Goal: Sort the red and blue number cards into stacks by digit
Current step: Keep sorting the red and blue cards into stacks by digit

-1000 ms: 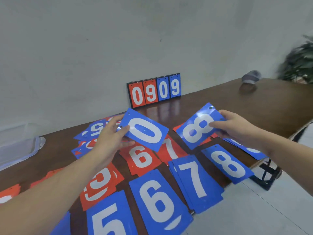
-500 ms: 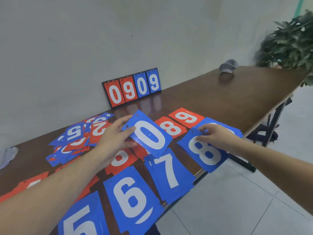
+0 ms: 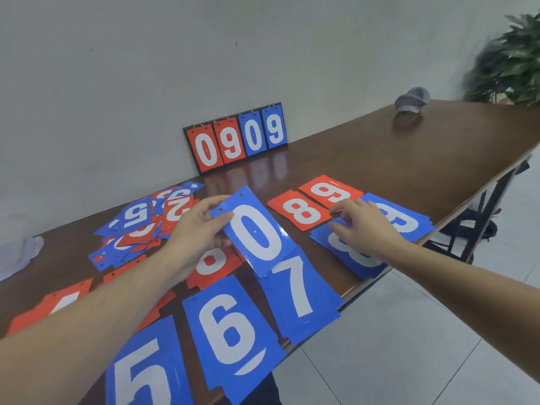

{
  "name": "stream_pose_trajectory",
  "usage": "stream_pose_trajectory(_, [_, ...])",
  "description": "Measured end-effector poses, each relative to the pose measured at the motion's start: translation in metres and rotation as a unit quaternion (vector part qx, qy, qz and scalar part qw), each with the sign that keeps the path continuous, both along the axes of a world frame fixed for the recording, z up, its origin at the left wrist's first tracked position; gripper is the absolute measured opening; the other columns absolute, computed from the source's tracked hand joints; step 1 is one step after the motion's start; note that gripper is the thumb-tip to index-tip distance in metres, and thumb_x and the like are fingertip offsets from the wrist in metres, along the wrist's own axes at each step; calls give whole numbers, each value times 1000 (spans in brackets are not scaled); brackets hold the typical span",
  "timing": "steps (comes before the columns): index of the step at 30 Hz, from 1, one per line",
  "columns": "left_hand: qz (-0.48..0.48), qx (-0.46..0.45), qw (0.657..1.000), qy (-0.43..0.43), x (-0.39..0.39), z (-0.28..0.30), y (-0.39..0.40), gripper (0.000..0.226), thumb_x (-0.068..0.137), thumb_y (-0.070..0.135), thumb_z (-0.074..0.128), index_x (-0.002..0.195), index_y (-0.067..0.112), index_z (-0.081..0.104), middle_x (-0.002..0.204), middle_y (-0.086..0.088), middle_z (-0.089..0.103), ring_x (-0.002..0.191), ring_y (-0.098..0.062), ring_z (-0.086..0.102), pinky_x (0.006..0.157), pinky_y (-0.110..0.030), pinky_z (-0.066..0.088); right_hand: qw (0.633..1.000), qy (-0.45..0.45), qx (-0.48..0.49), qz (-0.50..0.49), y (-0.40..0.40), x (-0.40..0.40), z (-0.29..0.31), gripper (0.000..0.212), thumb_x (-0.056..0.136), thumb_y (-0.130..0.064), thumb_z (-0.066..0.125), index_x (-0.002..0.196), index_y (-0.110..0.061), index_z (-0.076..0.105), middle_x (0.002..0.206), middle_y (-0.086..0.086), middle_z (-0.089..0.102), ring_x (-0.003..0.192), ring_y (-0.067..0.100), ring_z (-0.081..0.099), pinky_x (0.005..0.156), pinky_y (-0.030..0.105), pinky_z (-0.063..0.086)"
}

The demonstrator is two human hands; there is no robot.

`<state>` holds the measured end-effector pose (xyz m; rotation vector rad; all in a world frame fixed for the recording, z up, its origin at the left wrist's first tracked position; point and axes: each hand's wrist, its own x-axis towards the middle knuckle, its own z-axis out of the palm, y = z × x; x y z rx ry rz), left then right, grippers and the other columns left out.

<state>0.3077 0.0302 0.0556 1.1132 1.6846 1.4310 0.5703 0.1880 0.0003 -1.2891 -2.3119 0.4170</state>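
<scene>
Hands (image 3: 198,229) (image 3: 365,226) — forward, over cards (image 3: 254,232)

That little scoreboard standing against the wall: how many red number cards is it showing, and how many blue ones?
On the scoreboard:
red cards: 2 (a 0 and a 9)
blue cards: 2 (a 0 and a 9)
Total: 4

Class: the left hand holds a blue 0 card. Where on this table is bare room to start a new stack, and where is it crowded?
Bare wood lies between the scoreboard, the red 9 card and the grey cap. The near edge, from the blue 5 to the blue 8s, is crowded.
</scene>
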Motion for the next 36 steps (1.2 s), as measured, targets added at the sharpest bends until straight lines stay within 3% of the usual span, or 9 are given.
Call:
stream_pose_trajectory(6, [66,6,998,-10,-33,-4,-29,16,99,19,62,113,26,57,87,3,78,78,-11,73,62,-28,55,992,50,-69,96,-23,-61,15,29,96,-34,63,123,-27,59,102,-6,65,96,17,60,80,31,47])
stream_pose_trajectory(10, [120,5,992,-28,-70,-6,-74,23,98,19,64,119,21,57,97,-4,78,90,-25,73,74,-43,56,983,48,-74,163,-47,-112,23,23,96,-33,61,118,-30,56,95,-11,66,83,8,62,66,23,44])
stream_pose_trajectory(13, [164,15,985,-44,-98,-9,-115,13,97,17,65,107,20,56,102,-13,76,84,-27,68,62,-33,52,972,53,-94,209,-71,-150,32,19,97,-35,60,115,-33,54,97,-11,64,71,6,61,62,23,43])
stream_pose_trajectory(17, [225,31,973,-50,-130,-9,-174,9,96,12,64,101,16,57,95,-10,72,71,-18,62,55,-26,40,958,39,-105,265,-107,-205,41,19,96,-34,62,114,-35,54,96,-12,66,74,7,64,70,28,51])
stream_pose_trajectory(21, [276,57,954,-101,-157,-4,-237,15,96,10,63,110,9,59,103,-17,70,88,-29,65,70,-38,48,937,25,-110,331,-150,-262,44,20,97,-30,62,114,-35,54,89,-13,64,69,-2,60,59,12,41])
stream_pose_trajectory(25, [332,52,937,-101,-178,-3,-299,21,98,14,62,119,12,59,109,-14,74,91,-28,73,74,-41,57,913,10,-124,388,-201,-313,45,20,96,-28,61,114,-34,55,90,-13,62,65,10,62,56,23,48])
stream_pose_trajectory(27, [354,58,929,-94,-188,-2,-327,22,98,13,61,120,14,58,107,-10,75,88,-25,75,68,-38,59,901,3,-123,416,-226,-337,43,19,95,-29,62,110,-37,55,90,-13,61,69,8,60,67,29,51])
stream_pose_trajectory(33, [441,52,895,-45,-209,-5,-416,22,94,18,69,114,26,65,79,1,68,66,-18,65,51,-28,47,870,-10,-120,478,-300,-392,38,17,93,-29,66,107,-36,57,87,-14,61,75,11,62,67,20,47])
stream_pose_trajectory(36, [494,48,865,-68,-214,-9,-461,14,91,18,72,104,23,72,92,-4,72,74,-18,69,66,-33,53,852,-7,-144,503,-334,-412,36,17,94,-27,65,107,-34,58,89,-11,64,77,17,64,68,29,50])
